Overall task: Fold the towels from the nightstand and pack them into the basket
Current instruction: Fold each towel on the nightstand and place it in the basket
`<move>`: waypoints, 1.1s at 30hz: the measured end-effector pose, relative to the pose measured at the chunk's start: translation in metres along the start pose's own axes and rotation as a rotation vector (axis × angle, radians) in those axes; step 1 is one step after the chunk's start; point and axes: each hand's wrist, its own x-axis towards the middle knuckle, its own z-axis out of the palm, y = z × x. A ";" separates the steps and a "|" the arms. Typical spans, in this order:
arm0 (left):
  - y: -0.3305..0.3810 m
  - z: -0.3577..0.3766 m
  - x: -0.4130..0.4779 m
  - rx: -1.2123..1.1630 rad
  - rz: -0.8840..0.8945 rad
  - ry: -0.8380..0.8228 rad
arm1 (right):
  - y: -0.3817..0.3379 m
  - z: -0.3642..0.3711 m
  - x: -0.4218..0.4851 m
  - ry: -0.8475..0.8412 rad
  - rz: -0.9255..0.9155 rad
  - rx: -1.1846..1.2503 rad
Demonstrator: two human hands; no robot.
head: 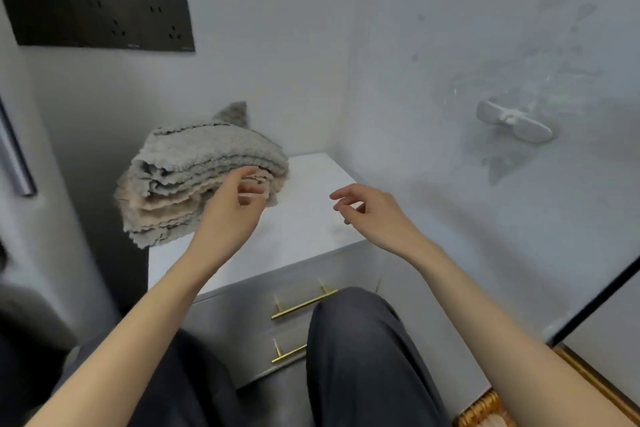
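Showing one pile of towels (204,163), its grey and pink layers too blurred to count, at the left rear of the nightstand (304,218), overhanging its edge. The left hand (232,211) pinches a pink layer at the pile's right side. The right hand (374,208) hovers slack-fingered above the top, grasping nothing. Two gold handles (304,303), the lower partly hidden by a knee (353,322). One black socket panel (100,15), print unreadable. One white wall fitting (512,121). One basket (485,407) corner, lower right.
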 end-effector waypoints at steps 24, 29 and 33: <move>-0.093 -0.025 0.029 0.862 0.095 0.319 | -0.095 0.135 0.156 0.049 -0.401 -0.233; -0.097 -0.022 0.030 0.859 0.106 0.334 | -0.095 0.125 0.159 0.106 -0.334 -0.105; -0.096 -0.020 0.029 0.859 0.086 0.311 | -0.094 0.106 0.159 0.337 -0.217 0.184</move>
